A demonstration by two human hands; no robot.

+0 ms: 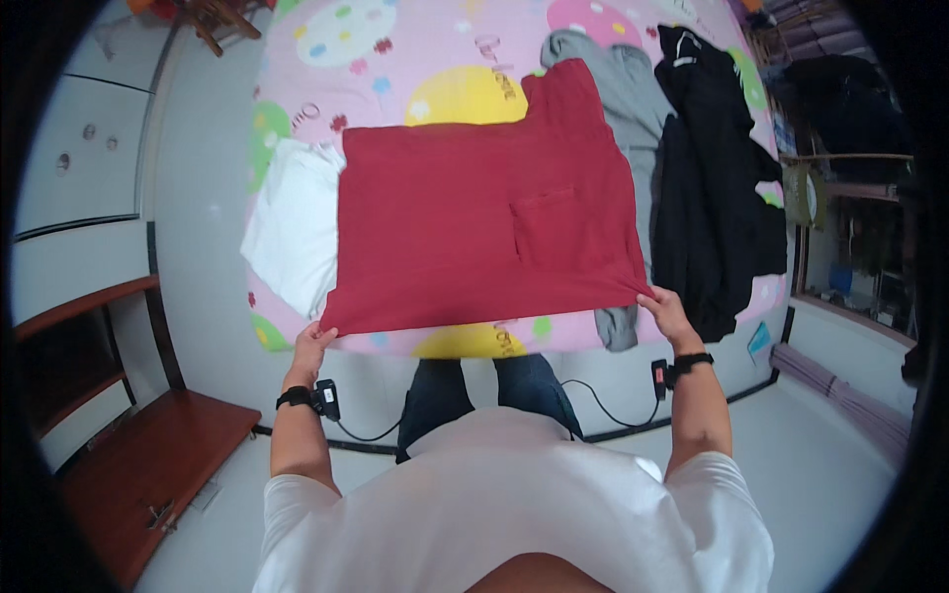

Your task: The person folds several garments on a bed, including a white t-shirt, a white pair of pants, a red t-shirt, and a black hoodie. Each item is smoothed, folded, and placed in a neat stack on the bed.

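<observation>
A red short-sleeved shirt (437, 215) with a chest pocket (547, 228) lies spread sideways on a bed with a pink patterned sheet (326, 89). My left hand (311, 350) pinches its lower left corner at the near edge. At the shoulder end, my right hand (666, 313) grips the near side, and creases fan out from those fingers. One sleeve points away from me at the upper right. The near edge runs taut between both hands; whether it is lifted off the sheet I cannot tell.
White folded-looking cloth (293, 222) rests left of the shirt. To the right lie a grey garment (630, 96), partly under the red one, and black garments (704, 193). A brown wooden shelf (156, 452) stands at lower left. Cabled devices (327, 400) are strapped to my wrists.
</observation>
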